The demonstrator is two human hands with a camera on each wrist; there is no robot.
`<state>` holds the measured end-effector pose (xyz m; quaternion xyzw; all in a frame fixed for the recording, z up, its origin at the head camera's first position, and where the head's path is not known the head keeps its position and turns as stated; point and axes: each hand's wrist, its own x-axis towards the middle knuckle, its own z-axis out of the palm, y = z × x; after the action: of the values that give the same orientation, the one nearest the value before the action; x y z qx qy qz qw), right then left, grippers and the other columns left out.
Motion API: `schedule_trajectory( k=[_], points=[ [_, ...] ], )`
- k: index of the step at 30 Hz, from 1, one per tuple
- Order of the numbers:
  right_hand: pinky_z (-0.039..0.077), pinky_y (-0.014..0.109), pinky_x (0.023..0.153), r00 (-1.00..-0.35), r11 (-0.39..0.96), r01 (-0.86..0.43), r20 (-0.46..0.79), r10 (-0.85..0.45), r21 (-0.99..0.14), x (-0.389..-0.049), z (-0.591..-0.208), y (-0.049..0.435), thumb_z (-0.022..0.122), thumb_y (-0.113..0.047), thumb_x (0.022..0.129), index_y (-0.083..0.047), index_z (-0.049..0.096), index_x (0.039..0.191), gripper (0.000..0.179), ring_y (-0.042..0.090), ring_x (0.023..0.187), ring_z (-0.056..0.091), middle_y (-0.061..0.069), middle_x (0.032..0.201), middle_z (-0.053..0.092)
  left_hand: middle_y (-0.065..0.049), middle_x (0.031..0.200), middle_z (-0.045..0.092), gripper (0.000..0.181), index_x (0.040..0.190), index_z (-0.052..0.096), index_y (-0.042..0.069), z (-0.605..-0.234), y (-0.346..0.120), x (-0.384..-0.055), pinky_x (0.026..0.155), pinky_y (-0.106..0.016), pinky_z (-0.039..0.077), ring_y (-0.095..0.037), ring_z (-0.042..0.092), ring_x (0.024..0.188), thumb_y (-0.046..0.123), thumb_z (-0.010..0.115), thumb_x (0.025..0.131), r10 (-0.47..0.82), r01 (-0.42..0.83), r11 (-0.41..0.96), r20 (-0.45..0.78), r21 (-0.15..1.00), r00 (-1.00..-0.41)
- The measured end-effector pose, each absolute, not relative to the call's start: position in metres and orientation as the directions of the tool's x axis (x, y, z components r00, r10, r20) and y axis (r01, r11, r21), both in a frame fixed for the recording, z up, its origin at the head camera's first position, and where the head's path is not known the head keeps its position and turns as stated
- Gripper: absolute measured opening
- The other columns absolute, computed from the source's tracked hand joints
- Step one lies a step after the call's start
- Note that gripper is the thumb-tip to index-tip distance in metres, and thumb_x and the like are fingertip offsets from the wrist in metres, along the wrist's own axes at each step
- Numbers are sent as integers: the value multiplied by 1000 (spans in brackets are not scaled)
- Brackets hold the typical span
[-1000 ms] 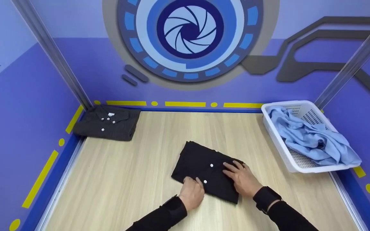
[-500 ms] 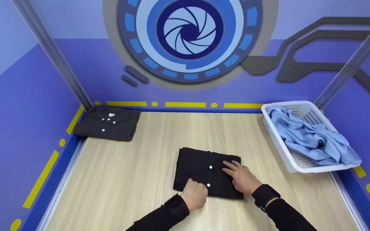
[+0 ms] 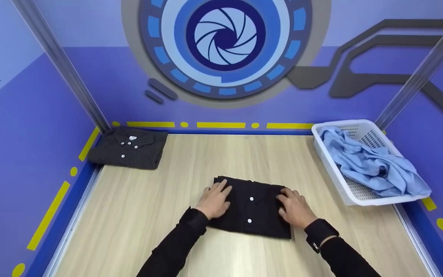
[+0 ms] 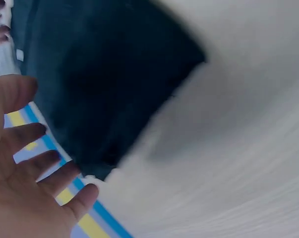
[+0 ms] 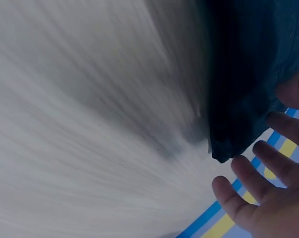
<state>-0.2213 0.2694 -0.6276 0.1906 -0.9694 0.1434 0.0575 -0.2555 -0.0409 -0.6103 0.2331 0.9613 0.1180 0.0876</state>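
Observation:
A black folded shirt with two white buttons showing lies flat at the front middle of the table. My left hand is over its left edge, fingers spread toward the far left corner. At the opposite edge is my right hand, its fingertips by the far right corner. In the left wrist view, the left hand has its fingers apart beside the dark cloth. The right wrist view likewise has the right hand with spread fingers along the shirt's edge.
A dark grey folded shirt sits in the back left corner of the wooden table. At the back right stands a white plastic basket with a crumpled light blue garment in it. Purple walls enclose the back and sides.
The black shirt has turned from slanted to nearly square with the table. My left hand has moved from its near edge to its left edge; my right hand has shifted to the right edge.

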Motion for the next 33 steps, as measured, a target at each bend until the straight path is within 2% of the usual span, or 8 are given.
schedule_trajectory(
  k=[6, 14, 22, 33],
  points=[
    [47, 67, 90, -935, 892, -354, 72, -348, -280, -219, -631, 272, 69, -7, 89, 7, 66, 128, 42, 50, 123, 55, 30, 141, 55, -14, 168, 29, 60, 157, 44, 11, -628, -44, -252, 116, -59, 35, -36, 32, 152, 33, 59, 104, 458, 411, 873, -153, 264, -876],
    [44, 67, 93, -935, 889, -333, -8, -353, -314, -225, -630, 276, 68, -9, 92, 6, 63, 134, 45, 49, 131, 50, 28, 149, 50, -13, 169, 27, 68, 160, 39, 13, -638, -43, -241, 111, -59, 40, -35, 33, 152, 39, 62, 102, 442, 404, 885, -145, 230, -885],
    [41, 68, 100, -932, 885, -302, -88, -353, -356, -233, -629, 275, 66, -11, 95, 6, 59, 140, 48, 50, 138, 45, 25, 156, 44, -13, 170, 24, 75, 163, 33, 12, -641, -42, -226, 111, -58, 41, -35, 33, 152, 43, 63, 101, 412, 375, 902, -164, 215, -896],
    [44, 65, 93, -921, 885, -289, -147, -361, -365, -238, -623, 271, 73, -14, 92, 7, 59, 139, 54, 52, 129, 51, 24, 156, 45, -15, 169, 25, 79, 162, 32, 12, -648, -46, -218, 112, -57, 42, -35, 34, 151, 46, 65, 99, 407, 378, 905, -139, 196, -903]
  ],
)
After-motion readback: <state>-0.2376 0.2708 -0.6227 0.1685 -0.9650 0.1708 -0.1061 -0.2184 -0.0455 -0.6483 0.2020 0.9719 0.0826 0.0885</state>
